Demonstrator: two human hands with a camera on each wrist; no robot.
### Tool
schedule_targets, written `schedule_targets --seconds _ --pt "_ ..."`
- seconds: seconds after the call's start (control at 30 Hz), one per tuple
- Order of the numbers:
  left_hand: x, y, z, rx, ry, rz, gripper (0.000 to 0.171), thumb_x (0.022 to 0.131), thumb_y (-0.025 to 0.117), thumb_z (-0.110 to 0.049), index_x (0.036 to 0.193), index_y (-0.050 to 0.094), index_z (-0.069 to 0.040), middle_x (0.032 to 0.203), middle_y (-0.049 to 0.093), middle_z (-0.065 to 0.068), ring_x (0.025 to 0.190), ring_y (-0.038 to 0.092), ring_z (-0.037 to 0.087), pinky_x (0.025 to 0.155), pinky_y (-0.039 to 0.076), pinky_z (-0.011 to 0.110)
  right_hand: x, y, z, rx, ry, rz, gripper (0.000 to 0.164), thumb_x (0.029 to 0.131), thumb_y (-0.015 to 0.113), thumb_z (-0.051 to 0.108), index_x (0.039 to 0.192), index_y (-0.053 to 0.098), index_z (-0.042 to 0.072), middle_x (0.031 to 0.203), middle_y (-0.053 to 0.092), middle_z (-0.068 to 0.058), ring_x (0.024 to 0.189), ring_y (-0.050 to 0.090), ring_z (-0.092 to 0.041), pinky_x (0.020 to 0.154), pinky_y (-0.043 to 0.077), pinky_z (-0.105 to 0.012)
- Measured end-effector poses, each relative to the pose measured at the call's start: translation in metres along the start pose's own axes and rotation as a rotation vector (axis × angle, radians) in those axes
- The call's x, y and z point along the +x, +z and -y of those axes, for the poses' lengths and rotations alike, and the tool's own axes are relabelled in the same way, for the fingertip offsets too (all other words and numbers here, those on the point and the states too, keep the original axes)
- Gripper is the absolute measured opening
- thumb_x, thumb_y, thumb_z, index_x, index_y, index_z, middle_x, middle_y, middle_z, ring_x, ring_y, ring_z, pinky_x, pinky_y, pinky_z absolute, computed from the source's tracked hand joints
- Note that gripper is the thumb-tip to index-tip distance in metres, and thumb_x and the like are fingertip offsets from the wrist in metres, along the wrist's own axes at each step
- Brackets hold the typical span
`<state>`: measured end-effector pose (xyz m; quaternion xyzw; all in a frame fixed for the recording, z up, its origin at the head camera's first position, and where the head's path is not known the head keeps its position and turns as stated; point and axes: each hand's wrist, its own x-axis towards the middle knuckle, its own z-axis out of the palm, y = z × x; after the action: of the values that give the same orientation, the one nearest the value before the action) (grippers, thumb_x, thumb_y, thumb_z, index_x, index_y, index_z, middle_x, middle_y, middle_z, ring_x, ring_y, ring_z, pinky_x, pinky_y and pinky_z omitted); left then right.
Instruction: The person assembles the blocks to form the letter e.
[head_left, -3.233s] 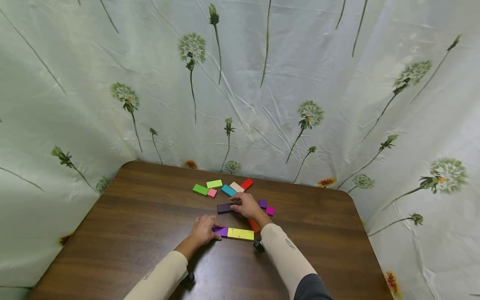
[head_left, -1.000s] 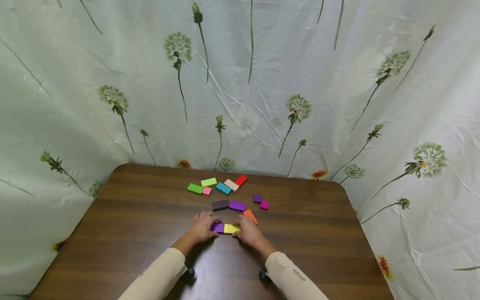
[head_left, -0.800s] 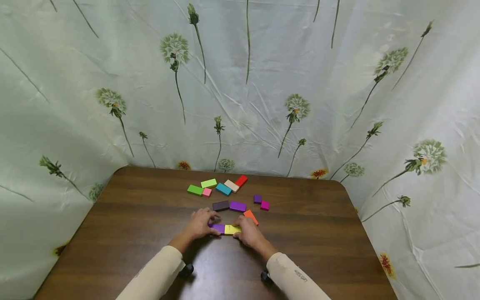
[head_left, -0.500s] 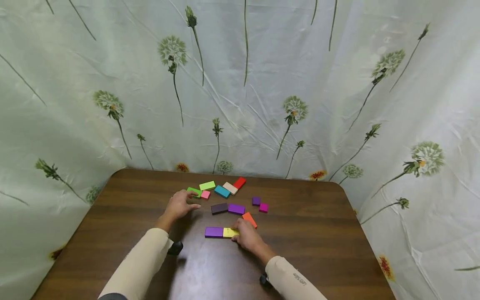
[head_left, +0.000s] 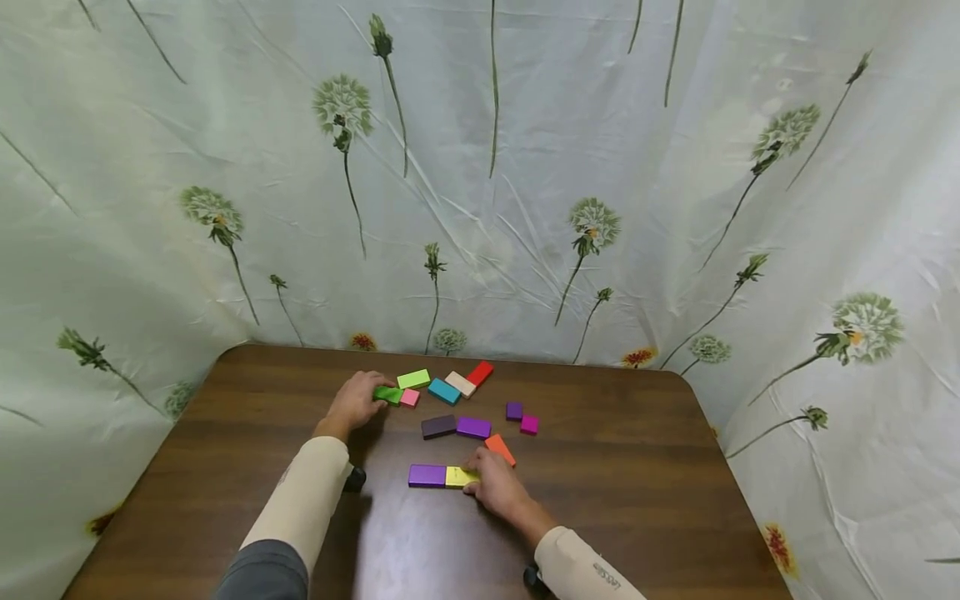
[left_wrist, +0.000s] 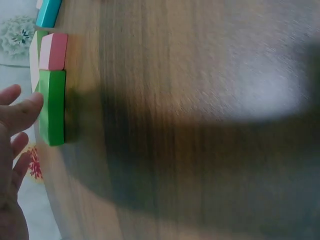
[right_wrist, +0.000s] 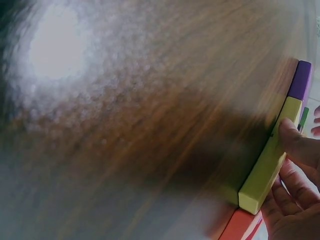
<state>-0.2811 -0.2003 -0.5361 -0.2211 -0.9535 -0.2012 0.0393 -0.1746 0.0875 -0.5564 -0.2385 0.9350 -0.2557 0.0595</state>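
Note:
My right hand point(head_left: 501, 490) pinches a long yellow block point(right_wrist: 265, 170), thumb on its near side and fingers behind. Its left end meets a purple block point(head_left: 427, 476), making one straight row on the table. An orange block point(head_left: 500, 450) lies just behind that hand. Farther back and left, my left hand point(head_left: 356, 403) reaches to a green block point(left_wrist: 52, 107); the thumb is right at its upper edge, and the other fingers are loosely spread beyond it. A small pink block point(left_wrist: 53, 51) sits against the green block's end, with a light green block point(head_left: 413, 379) behind.
Toward the back are a blue block point(head_left: 444, 391), a beige block point(head_left: 460, 384) and a red block point(head_left: 480, 373). A dark block point(head_left: 438, 427) and another purple block point(head_left: 474, 427) lie mid-table. Small violet point(head_left: 513, 411) and magenta point(head_left: 529, 425) blocks lie right. A patterned curtain point(head_left: 480, 208) hangs behind.
My right hand came from the mid-table blocks to the yellow block and stays there. My left hand let go of the front purple block and moved back and left to the green block.

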Motion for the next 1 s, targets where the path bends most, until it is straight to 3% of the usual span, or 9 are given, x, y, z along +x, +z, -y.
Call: schedule_targets --seconds 0.2,0.4,0.53,0.7,0.83,1.0 --pt "0.0035 0.0011 0.0005 0.067 -0.001 0.056 0.030 0.071 0.070 0.005 0.100 0.070 -0.003 0.109 0.067 0.016 0.102 0.058 0.040 0.090 0.045 0.051 -0.0014 0.0034 0.0040 -0.012 -0.024 -0.021 0.031 0.078 0.079 0.010 0.106 0.073 0.001 0.091 0.061 -0.001 0.087 0.061 -0.015 0.077 0.049 -0.027" --pt "0.0017 0.0022 -0.0023 0.104 -0.073 0.116 0.034 0.072 0.067 0.007 0.103 0.070 -0.005 0.108 0.064 0.016 0.103 0.056 0.040 0.088 0.045 0.053 -0.0021 0.0055 0.0074 -0.020 -0.009 -0.018 0.030 0.077 0.079 0.011 0.106 0.073 0.002 0.091 0.061 0.000 0.088 0.061 -0.015 0.077 0.049 -0.027" --pt "-0.0031 0.0003 -0.0051 0.075 -0.136 0.171 0.038 0.074 0.063 0.009 0.108 0.069 -0.008 0.109 0.059 0.016 0.106 0.053 0.041 0.086 0.044 0.057 -0.0024 0.0049 0.0099 -0.018 0.002 -0.010 0.030 0.077 0.079 0.010 0.105 0.073 0.002 0.091 0.061 0.000 0.088 0.061 -0.015 0.077 0.049 -0.027" --pt "-0.0049 0.0014 -0.0021 0.051 -0.141 0.223 0.042 0.076 0.061 0.006 0.115 0.066 -0.009 0.117 0.058 0.017 0.111 0.051 0.042 0.088 0.043 0.059 -0.0031 0.0058 0.0087 -0.015 0.011 -0.012 0.029 0.077 0.079 0.010 0.104 0.073 0.002 0.091 0.062 0.000 0.089 0.061 -0.015 0.079 0.049 -0.028" --pt "-0.0041 0.0020 0.0006 0.026 -0.129 0.212 0.042 0.078 0.065 -0.001 0.119 0.064 -0.007 0.118 0.059 0.018 0.112 0.053 0.042 0.090 0.043 0.057 -0.0025 0.0058 0.0058 -0.001 0.012 -0.012 0.027 0.078 0.079 0.011 0.103 0.073 0.002 0.092 0.062 0.000 0.089 0.061 -0.016 0.079 0.049 -0.028" --pt "-0.0049 0.0001 -0.0035 -0.024 -0.164 0.209 0.045 0.082 0.069 -0.012 0.126 0.060 -0.008 0.114 0.058 0.016 0.105 0.056 0.036 0.085 0.046 0.054 -0.0005 0.0015 0.0011 -0.004 0.018 -0.021 0.026 0.076 0.079 0.009 0.101 0.073 0.002 0.091 0.062 -0.001 0.088 0.061 -0.017 0.079 0.049 -0.029"
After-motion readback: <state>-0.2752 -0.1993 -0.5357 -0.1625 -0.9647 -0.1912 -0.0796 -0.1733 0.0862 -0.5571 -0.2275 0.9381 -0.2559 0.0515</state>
